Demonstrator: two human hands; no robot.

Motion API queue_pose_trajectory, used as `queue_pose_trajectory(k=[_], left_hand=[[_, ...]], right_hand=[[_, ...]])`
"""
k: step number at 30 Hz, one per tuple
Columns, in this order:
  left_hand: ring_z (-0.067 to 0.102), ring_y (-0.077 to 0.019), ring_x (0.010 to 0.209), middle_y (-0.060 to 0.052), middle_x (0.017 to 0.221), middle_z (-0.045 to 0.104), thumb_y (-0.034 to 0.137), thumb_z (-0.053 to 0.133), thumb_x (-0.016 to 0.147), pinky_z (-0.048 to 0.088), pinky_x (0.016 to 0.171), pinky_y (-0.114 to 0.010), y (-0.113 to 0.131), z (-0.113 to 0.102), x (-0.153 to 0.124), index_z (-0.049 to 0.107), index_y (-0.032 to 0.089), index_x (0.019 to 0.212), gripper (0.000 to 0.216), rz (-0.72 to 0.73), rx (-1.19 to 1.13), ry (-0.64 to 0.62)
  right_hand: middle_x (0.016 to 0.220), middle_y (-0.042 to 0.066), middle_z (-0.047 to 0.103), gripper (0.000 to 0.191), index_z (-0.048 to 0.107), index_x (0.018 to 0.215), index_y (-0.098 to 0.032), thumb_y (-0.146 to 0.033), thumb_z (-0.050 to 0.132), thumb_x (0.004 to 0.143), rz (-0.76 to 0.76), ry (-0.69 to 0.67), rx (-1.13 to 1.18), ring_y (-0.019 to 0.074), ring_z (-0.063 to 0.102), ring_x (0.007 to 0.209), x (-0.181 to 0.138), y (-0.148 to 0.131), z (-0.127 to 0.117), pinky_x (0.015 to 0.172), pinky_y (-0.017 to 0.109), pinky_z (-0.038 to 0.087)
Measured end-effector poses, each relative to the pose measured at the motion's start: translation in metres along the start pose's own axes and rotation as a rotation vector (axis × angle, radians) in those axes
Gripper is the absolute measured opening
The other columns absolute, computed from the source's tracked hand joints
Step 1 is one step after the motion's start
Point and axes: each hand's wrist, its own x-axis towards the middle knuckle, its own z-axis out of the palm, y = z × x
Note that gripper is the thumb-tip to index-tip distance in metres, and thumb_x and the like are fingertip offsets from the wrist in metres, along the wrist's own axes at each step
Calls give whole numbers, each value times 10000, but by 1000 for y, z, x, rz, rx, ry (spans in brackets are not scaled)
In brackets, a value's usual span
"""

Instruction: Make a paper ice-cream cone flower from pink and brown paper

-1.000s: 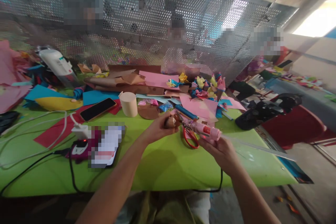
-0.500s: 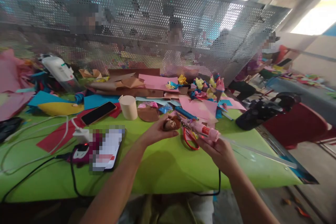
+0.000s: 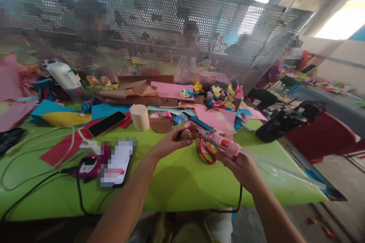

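Observation:
A small rolled piece of brown paper is pinched in my left hand, partly hidden by the fingers. My right hand is wrapped around a pink hot glue gun, its tip pointing left at the brown paper. Whether the tip touches the paper, I cannot tell. From the gun's back a long clear glue stick runs out to the right. Scissors with red-orange handles lie on the table just behind and below the gun. A blue stick-like object lies beyond the gun.
The green table carries a phone, another lit phone, a power strip with cords, a cream cylinder, coloured paper and crumpled paper flowers. A black tumbler stands right. A perforated metal screen rises behind.
My left hand has turned the brown paper slightly, so less of its rolled end shows. The glue gun has shifted a little to the right and down with my right hand.

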Motion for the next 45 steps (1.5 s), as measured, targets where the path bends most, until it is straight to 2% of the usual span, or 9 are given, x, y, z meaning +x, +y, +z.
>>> queue_pose_trajectory(k=[8,10,14,16,22,26,35,40,45], left_hand=[[592,-217,937,-52,966,662,506,765,724,472,844,-330,-1,-1,2,652,158,1075,506,37,59,-58],[572,-196,898,-41,939,631,521,779,701,463,810,-309,1,-1,2,620,166,1082,545,50,51,-63],[472,-128,734,30,788,495,553,765,694,410,680,-248,4,0,-1,514,189,1066,578,51,73,-50],[441,-116,708,46,763,450,558,747,710,389,652,-236,4,0,-2,481,198,1028,549,44,87,-36],[489,-127,779,28,839,503,494,767,715,404,699,-238,2,0,-1,466,197,1015,518,74,71,-1],[516,-134,789,22,852,535,465,772,725,417,709,-243,1,0,0,468,192,1013,500,71,64,4],[502,-135,787,31,830,525,444,794,700,396,716,-252,3,1,0,505,182,981,480,50,43,-19],[506,-149,815,22,836,528,470,788,701,392,752,-267,3,0,0,536,172,973,475,63,19,8],[520,-184,868,-16,894,573,496,793,686,402,806,-295,6,1,1,581,166,979,490,62,10,-6]], right_hand=[[953,77,751,370,755,1003,-196,-500,592,868,-20,-15,28,248,675,824,4,-6,-3,772,336,544],[926,77,749,381,756,1002,-198,-512,587,866,-10,-19,32,257,673,837,3,-6,-3,774,343,546],[734,54,703,445,759,1003,-197,-572,571,856,26,-9,29,251,647,728,1,-1,-2,646,326,534],[709,50,687,461,757,1016,-195,-583,569,854,32,-9,34,244,634,700,0,1,-1,598,312,515],[735,53,688,414,759,927,-174,-543,582,863,26,-3,31,220,622,685,-3,5,-2,584,292,489],[733,48,691,404,760,945,-176,-532,590,860,26,-6,20,212,614,663,-4,7,-2,597,296,492],[892,71,738,381,751,974,-183,-514,593,870,15,-6,22,224,645,749,-3,7,-2,669,305,515],[790,55,727,384,758,929,-182,-523,590,872,10,6,5,219,636,692,-4,8,-3,657,311,518],[873,60,753,383,764,995,-189,-513,599,873,-12,11,34,231,666,731,-2,6,-1,659,311,537]])
